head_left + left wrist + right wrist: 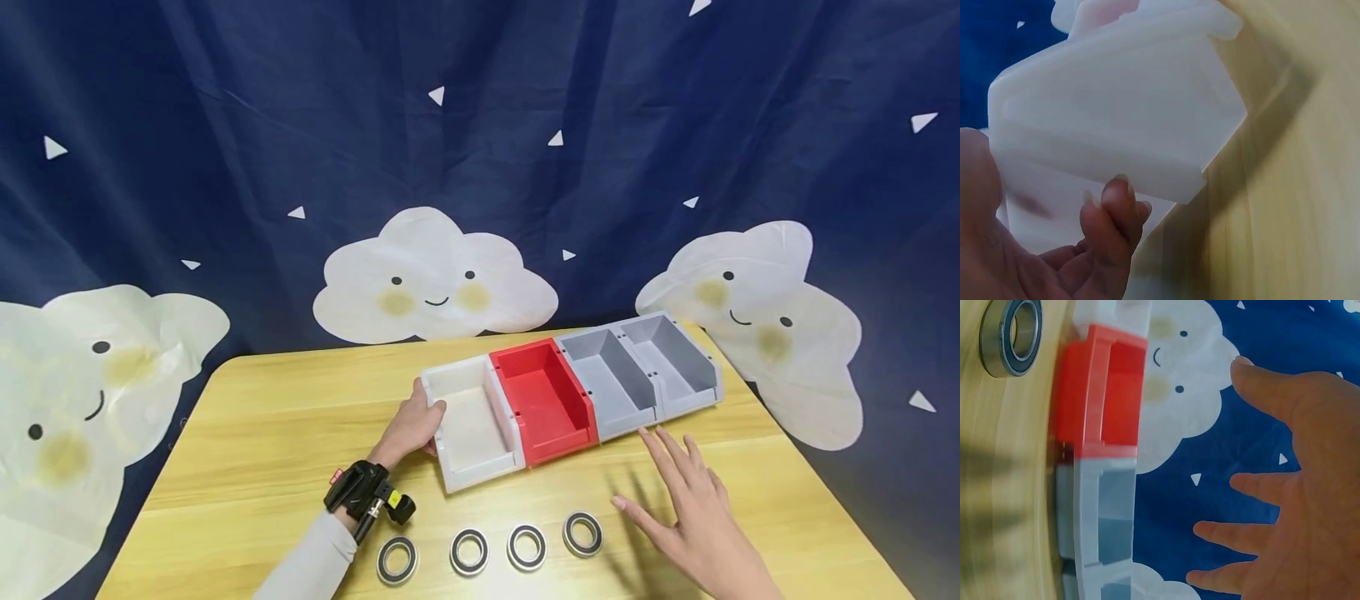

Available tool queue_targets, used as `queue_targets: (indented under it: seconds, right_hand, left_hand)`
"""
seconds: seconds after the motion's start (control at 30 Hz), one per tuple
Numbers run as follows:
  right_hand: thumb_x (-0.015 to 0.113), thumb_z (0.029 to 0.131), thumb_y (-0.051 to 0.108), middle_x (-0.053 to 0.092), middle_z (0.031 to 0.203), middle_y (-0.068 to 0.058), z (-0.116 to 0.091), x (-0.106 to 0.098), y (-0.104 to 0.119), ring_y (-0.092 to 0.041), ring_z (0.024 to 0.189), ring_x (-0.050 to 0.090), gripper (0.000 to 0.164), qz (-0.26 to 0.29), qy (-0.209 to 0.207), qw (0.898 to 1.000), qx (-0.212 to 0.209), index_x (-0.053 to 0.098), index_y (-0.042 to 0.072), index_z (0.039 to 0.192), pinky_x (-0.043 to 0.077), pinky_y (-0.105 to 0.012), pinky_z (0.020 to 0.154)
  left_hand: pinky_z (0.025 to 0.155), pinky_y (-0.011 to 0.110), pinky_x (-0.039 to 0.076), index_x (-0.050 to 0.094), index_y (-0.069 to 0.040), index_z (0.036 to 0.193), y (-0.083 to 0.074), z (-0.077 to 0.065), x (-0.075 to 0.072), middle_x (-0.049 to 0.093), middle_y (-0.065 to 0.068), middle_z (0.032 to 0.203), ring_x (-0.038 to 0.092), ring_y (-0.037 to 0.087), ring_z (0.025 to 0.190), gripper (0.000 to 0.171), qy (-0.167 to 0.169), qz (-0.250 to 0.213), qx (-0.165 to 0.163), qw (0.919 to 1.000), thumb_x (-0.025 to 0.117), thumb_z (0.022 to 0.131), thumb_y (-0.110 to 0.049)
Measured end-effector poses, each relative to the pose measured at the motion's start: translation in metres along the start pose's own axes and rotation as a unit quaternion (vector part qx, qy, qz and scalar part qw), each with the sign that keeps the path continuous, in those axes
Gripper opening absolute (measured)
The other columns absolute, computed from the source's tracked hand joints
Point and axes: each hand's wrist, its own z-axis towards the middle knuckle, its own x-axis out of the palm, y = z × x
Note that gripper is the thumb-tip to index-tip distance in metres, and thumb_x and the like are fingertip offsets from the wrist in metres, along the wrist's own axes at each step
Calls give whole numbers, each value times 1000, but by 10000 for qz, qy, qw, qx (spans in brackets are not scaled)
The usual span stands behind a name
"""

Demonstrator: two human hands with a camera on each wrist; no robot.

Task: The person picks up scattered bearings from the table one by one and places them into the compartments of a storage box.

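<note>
At the left end of a joined row of storage bins, my left hand point(412, 423) grips the side wall of the white bin point(471, 454), thumb over the rim. In the left wrist view its curled fingers point(1124, 209) lie against the outside of that bin. The red bin point(542, 400) comes after it, then two grey bins point(611, 383), all with nothing inside. My right hand point(697, 517) hovers with fingers spread, in front of the grey bins and holding nothing. Several ring-shaped bearings point(468, 552) lie in a line nearer to me.
The wooden table point(285, 433) carries everything. A dark blue curtain point(480, 158) with smiling clouds hangs directly behind its back edge. A black device point(363, 492) is strapped to my left wrist. The rightmost bearing point(582, 534) lies left of my right hand.
</note>
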Motion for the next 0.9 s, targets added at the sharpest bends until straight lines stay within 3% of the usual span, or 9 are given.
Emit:
queue_targets:
  seconds: [0.2, 0.43, 0.63, 0.9]
  right_hand:
    - [86, 80, 38, 40, 155, -25, 6, -1, -2, -66, 139, 27, 95, 139, -33, 9998, -106, 35, 25, 159, 25, -81, 98]
    - [84, 83, 36, 43, 154, -27, 20, 0, -11, -64, 140, 30, 88, 209, -137, 9994, -227, 39, 20, 157, 28, -81, 95]
    - [77, 91, 30, 36, 157, -31, 45, -10, -27, -65, 139, 30, 82, 627, 114, 9979, -127, 34, 14, 159, 28, -82, 99]
    - [68, 98, 31, 44, 145, -39, 101, 0, -60, -57, 130, 43, 68, 607, -35, 9978, 255, 41, -5, 149, 35, -70, 103]
  left_hand:
    - [52, 38, 58, 11, -6, 160, 14, -4, -23, 63, 29, 110, 69, 24, 64, 66, 17, -38, -82, 10000, 40, 103, -24]
    - [57, 38, 55, 9, -9, 161, 32, -11, -53, 59, 29, 125, 67, 25, 71, 69, 42, 195, -220, 9996, 40, 101, -24]
    - [66, 35, 52, 8, -13, 163, 45, -17, -77, 41, 26, 153, 63, 31, 100, 73, 78, 321, -186, 9993, 42, 99, -22]
    - [66, 38, 54, 11, -16, 163, 56, -26, -97, 42, 26, 151, 62, 32, 100, 73, 151, 182, -263, 9994, 43, 98, -18]
